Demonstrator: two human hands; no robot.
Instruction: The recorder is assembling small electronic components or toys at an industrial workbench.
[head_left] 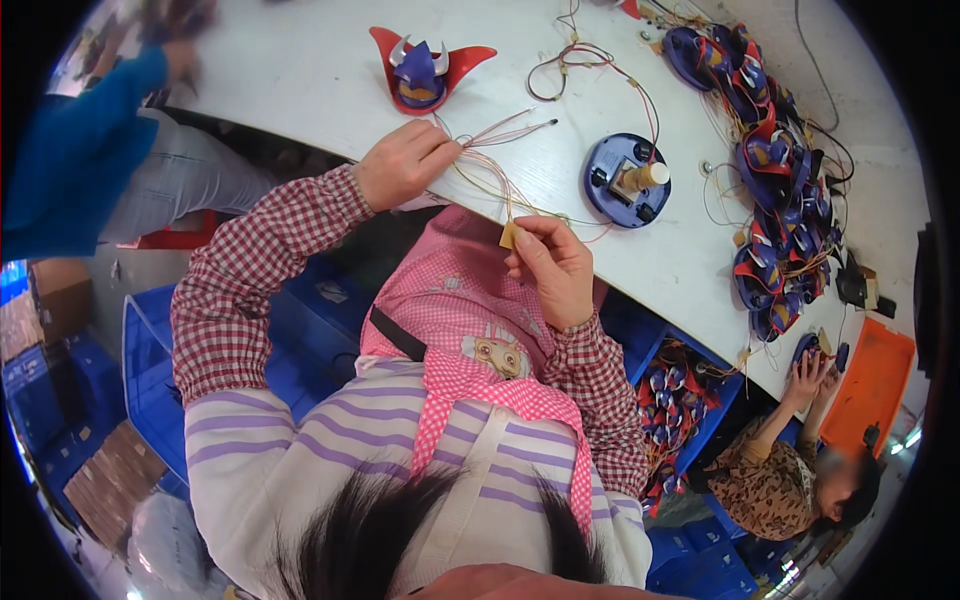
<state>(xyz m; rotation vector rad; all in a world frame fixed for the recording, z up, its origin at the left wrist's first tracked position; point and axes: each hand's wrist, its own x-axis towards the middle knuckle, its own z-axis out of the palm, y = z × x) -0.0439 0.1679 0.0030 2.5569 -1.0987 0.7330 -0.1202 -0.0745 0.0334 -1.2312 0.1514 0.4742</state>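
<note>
My left hand (408,163) is closed in a pinch on thin wires (490,160) at the table's near edge. Their loose ends fan out over the white table top. Between the thumb and fingers of my right hand (553,268) is a small tan flat piece (508,235), from which the wires run up. Beyond my left hand stands a purple horned helmet-like figure (419,75) with red wing shapes. Right of the wires lies a round purple base (628,180) with a cream cylinder (647,176) on it and wires attached.
More purple and red figures (770,160) with wires crowd the right side of the white table (290,60). A blue bin (722,400) below the edge holds many similar parts. One person (770,480) works at the right near an orange tray (868,385); another's blue sleeve (80,150) shows at left.
</note>
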